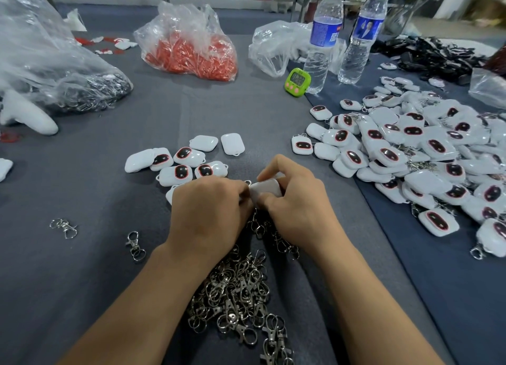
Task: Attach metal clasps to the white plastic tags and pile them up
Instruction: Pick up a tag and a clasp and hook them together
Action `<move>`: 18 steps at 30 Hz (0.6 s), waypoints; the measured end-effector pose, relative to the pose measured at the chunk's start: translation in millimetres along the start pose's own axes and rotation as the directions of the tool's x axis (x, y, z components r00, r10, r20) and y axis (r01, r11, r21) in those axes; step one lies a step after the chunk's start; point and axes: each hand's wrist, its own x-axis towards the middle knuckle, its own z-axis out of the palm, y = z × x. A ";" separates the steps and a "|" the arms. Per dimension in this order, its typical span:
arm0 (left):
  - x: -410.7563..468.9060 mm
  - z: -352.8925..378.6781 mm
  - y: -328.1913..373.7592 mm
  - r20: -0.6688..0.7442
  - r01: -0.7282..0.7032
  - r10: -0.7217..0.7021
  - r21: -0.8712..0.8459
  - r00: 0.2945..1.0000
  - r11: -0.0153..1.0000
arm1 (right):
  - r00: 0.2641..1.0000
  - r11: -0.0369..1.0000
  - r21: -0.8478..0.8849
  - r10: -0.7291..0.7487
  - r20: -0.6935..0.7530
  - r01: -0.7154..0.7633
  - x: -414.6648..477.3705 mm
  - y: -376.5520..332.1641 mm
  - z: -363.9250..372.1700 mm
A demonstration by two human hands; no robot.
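Observation:
My right hand (294, 200) grips a white plastic tag (265, 190) at the middle of the table. My left hand (210, 211) pinches a metal clasp (247, 183) against the tag's left end; most of the clasp is hidden by my fingers. Beneath my wrists lies a heap of loose metal clasps (238, 290). A small group of white tags without clasps (186, 159) sits just beyond my left hand. On the right spreads a big pile of white tags with clasps attached (427, 156).
Two stray clasps (135, 245) lie at the left. At the back are a bag of red parts (191, 49), a bag of metal rings (82, 90), a green timer (297, 81), two water bottles (321, 41) and black cords (432, 55).

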 end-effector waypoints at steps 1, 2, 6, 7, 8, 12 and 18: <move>-0.1 0.8 -0.4 -0.014 0.011 -0.011 -0.020 1.000 1.000 | 1.000 0.999 0.037 0.016 -0.011 -0.016 -0.5 0.7 1.0; 0.4 1.7 -0.7 -0.024 0.033 -0.034 -0.065 0.999 0.997 | 0.999 0.996 0.075 0.041 -0.026 -0.039 -1.0 0.7 1.9; 4.5 1.2 -6.1 0.055 0.203 -0.201 -0.454 0.978 0.868 | 0.977 0.873 0.451 0.212 -0.008 -0.185 1.5 -0.4 -0.8; 5.4 1.1 -8.2 0.103 0.224 -0.200 -0.521 0.974 0.823 | 0.969 0.801 0.556 0.246 0.034 -0.223 2.4 -0.7 -3.5; 6.3 0.7 -9.8 0.167 0.243 -0.178 -0.571 0.970 0.785 | 0.963 0.738 0.627 0.260 0.077 -0.250 2.9 -1.1 -6.6; 10.0 1.6 -13.8 0.289 0.287 -0.112 -0.685 0.951 0.670 | 0.942 0.579 0.747 0.265 0.205 -0.326 2.5 -2.2 -14.1; 10.9 -2.1 -12.9 0.289 0.320 -0.146 -0.766 0.946 0.558 | 0.950 0.559 0.774 0.253 0.182 -0.297 1.8 -4.6 -14.4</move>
